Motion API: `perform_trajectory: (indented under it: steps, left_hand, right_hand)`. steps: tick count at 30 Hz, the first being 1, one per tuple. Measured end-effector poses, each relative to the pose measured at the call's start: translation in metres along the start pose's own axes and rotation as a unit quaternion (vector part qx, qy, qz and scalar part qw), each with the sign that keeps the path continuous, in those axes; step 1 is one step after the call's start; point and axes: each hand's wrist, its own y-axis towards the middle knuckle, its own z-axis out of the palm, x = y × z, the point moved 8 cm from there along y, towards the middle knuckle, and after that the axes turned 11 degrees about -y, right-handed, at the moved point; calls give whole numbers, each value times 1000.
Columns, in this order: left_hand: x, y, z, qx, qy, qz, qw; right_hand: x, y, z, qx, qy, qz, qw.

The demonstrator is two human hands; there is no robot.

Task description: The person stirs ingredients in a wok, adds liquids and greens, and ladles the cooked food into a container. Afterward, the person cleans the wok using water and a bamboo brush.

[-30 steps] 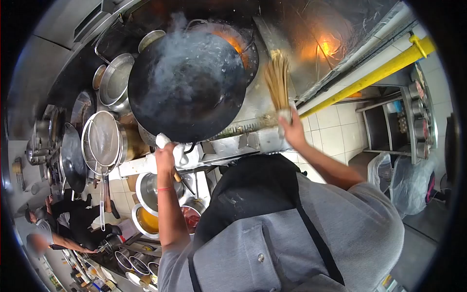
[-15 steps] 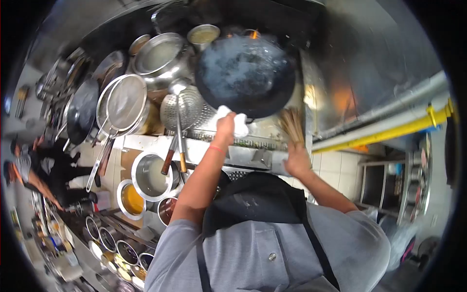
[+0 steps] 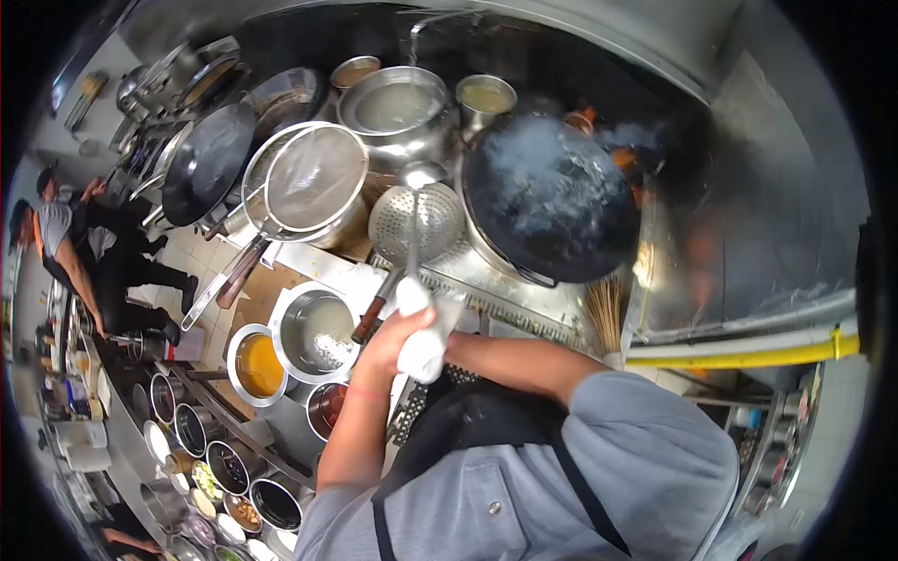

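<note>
My left hand (image 3: 391, 344) is closed around a bunched white cloth (image 3: 423, 353), in front of the range. The cloth overlaps the lower handle of a ladle (image 3: 423, 175); whether the handle is gripped through it I cannot tell. My right forearm (image 3: 514, 360) reaches across to the cloth, where the right hand's fingers are hidden. Just beyond lies a perforated skimmer (image 3: 416, 224), its brown handle beside my left hand. A black wok (image 3: 552, 238) smokes on the burner, apart from both hands. A bamboo brush (image 3: 606, 313) rests upright at the range's right edge.
Left of the wok stand a large steel pot (image 3: 393, 112) and a mesh strainer (image 3: 316, 178) over a pot. Nearer are a pot of cloudy liquid (image 3: 320, 332) and a bowl of orange liquid (image 3: 259, 365). Another person (image 3: 84, 252) stands far left. A yellow pipe (image 3: 748, 353) runs right.
My left hand has left the wok's near rim and drawn back with the cloth to the ladle handle. The right hand has let go of the bamboo brush and moved left. The view has shifted.
</note>
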Motion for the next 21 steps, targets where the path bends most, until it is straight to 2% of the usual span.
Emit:
perform_trajectory:
  steps: [1, 2, 3, 4, 5, 7, 9, 11, 12, 13, 15, 17, 18, 20, 21]
  left_hand:
    - [-20, -32, -2, -62, 20, 62, 996]
    - [-31, -56, -15, -81, 30, 86, 993]
    - [-33, -76, -34, -112, 16, 110, 988]
    - [-35, -94, -42, -102, -9, 101, 990]
    - [-28, -110, -71, -139, 8, 100, 985]
    - [-24, -130, -91, -118, 4, 112, 987]
    - [-25, -135, -94, -124, -16, 108, 986]
    - [-25, -131, -92, -119, -36, 107, 986]
    - [-25, -124, -90, -98, -54, 105, 988]
    - [-27, -116, -88, -76, -70, 107, 989]
    - [-37, -105, -77, -67, -60, 130, 988]
    - [-47, -108, -67, -113, -44, 165, 979]
    - [-48, -111, -68, -118, -42, 172, 977]
    - [-40, -114, -76, -131, -45, 152, 979]
    - [-39, -118, -78, -142, -46, 163, 975]
  right_hand:
    - [10, 10, -8, -38, 39, -43, 998]
    - [64, -51, 11, -187, -195, -79, 960]
    - [125, -126, 45, -343, -410, -39, 844]
    - [143, -156, 50, -346, -436, -53, 829]
    - [155, -180, 53, -345, -465, -67, 813]
    - [161, -215, 71, -261, -265, -67, 926]
    - [201, -225, 65, -322, -354, -33, 878]
    - [276, -197, 61, -321, -559, -96, 759]
    - [316, -192, 79, -407, -623, -80, 662]
    - [358, -170, 73, -393, -714, -281, 507]
    - [400, -137, 104, -422, -746, -269, 440]
    - [424, -80, 102, -385, -812, -253, 357]
    - [432, -58, 110, -380, -812, -260, 360]
    - [422, -8, 87, -357, -705, -39, 612]
    - [413, 4, 96, -273, -573, -52, 771]
